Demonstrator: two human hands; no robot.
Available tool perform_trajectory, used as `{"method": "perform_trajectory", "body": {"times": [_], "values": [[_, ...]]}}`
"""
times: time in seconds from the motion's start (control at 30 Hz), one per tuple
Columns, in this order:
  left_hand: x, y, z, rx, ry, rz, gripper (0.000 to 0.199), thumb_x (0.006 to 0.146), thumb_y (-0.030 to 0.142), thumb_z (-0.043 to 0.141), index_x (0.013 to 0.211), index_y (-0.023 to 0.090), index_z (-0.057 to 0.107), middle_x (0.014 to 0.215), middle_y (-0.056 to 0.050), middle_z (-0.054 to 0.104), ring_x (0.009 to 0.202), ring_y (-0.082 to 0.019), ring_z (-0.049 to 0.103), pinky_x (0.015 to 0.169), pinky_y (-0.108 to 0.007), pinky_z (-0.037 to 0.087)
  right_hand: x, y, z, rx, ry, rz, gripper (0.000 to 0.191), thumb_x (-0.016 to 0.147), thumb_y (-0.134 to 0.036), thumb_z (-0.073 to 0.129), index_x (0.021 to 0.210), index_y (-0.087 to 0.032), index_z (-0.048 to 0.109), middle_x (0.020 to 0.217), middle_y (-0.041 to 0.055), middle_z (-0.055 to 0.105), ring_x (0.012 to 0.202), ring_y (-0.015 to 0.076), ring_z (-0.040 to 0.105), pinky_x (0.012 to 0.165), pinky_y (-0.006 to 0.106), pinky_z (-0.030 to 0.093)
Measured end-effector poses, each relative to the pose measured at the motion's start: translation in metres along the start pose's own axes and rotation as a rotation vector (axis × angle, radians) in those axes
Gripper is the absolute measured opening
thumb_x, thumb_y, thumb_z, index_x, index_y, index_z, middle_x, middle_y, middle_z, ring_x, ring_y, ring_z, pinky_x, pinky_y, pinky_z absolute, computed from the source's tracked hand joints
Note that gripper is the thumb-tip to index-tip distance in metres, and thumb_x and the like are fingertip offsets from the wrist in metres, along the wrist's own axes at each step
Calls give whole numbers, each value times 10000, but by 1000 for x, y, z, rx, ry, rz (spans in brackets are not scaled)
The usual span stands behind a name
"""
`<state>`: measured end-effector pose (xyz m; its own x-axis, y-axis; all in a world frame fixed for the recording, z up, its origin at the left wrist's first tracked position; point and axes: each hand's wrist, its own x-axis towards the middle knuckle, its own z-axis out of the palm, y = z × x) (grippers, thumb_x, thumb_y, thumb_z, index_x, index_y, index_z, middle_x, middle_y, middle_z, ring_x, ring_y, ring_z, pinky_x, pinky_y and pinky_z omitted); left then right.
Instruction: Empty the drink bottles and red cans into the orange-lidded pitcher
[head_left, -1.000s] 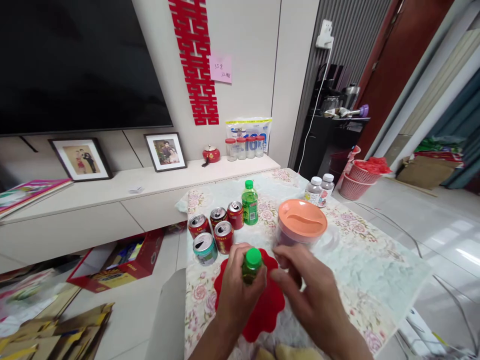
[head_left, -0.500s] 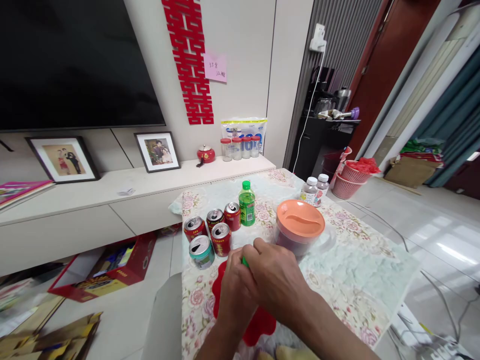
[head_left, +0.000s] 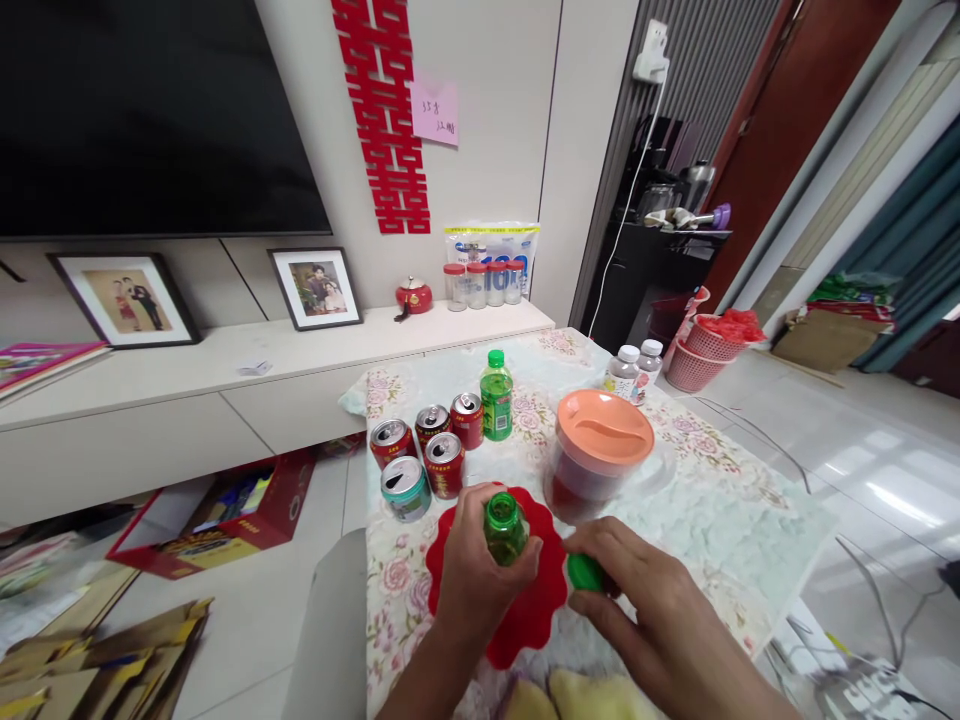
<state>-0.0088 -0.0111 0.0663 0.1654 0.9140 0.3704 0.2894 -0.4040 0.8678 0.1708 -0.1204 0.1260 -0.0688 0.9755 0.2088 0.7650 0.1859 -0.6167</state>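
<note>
My left hand (head_left: 480,575) is wrapped round an uncapped green bottle (head_left: 505,528), whose open mouth faces up. Under it lies a red scalloped mat (head_left: 551,570). To the right, my right hand (head_left: 637,590) pinches a green cap (head_left: 584,572) between thumb and fingers, apart from the bottle. Beyond my hands stand several opened drink cans (head_left: 444,464) and a second green bottle (head_left: 496,400) with its cap on. An orange-lidded container (head_left: 600,440) is just behind my right hand.
Two white-capped bottles (head_left: 624,372) stand at the back of the flowered tablecloth (head_left: 697,440). A white cabinet (head_left: 300,350) behind holds photo frames, a red pot (head_left: 414,296) and red-lidded jars (head_left: 477,286). An open red box (head_left: 277,510) sits on the floor at left.
My right hand has moved right and away from my left hand, taking the green cap off with it. The bottle's open mouth now shows. The view has shifted slightly.
</note>
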Motion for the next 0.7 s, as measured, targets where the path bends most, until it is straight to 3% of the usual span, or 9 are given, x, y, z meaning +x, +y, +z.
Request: {"method": "perform_trajectory", "body": {"times": [0.07,0.17,0.3,0.43,0.53,0.63,0.7], "values": [[-2,-2,2,1,6,-13,429,729,275,783,1129,246,632,1064,-52,730,1007,-278,751,919,-450,646,-18,46,20,-22,59,195,236,1043,-330,503,1161,-265,698,1134,45,679,998,186,707,875,330,580],[-3,-3,3,-2,-1,-34,424,734,288,779,1129,241,631,1061,-56,730,977,-273,749,895,-453,647,-33,105,47,-64,154,336,381,964,-392,472,1122,-171,739,1094,141,695,863,253,713,776,421,586],[-2,-2,1,-22,-41,-89,429,741,321,784,1131,233,628,1079,-76,732,999,-292,741,890,-477,638,-41,138,61,-30,257,398,476,918,-519,533,1108,-158,779,1116,172,728,973,308,723,878,486,593],[-1,-1,-2,-48,-80,-109,462,730,344,808,1137,226,626,1106,-86,723,1036,-303,725,932,-500,620,-41,145,47,91,351,431,466,852,-599,694,1070,-204,811,1078,121,770,928,270,733,863,414,610],[0,-2,-4,-69,-86,-110,479,714,350,822,1136,227,633,1101,-73,708,1029,-291,711,964,-501,605,-33,156,21,175,527,495,566,873,-679,713,1161,-198,791,1163,134,773,945,271,727,824,400,611],[0,-3,-6,-104,-95,-111,493,726,416,838,1135,231,634,1111,-69,700,1036,-291,703,973,-501,597,-16,171,-3,301,665,481,638,906,-692,733,1316,-204,735,1370,139,713,1172,297,694,967,433,595],[0,-4,-7,-133,-107,-126,557,728,482,854,1168,233,622,1132,-74,701,1040,-298,704,968,-506,596,-1,178,-12,421,672,420,626,951,-671,729,1351,-191,703,1397,130,692,1253,285,667,1077,481,558]]}}
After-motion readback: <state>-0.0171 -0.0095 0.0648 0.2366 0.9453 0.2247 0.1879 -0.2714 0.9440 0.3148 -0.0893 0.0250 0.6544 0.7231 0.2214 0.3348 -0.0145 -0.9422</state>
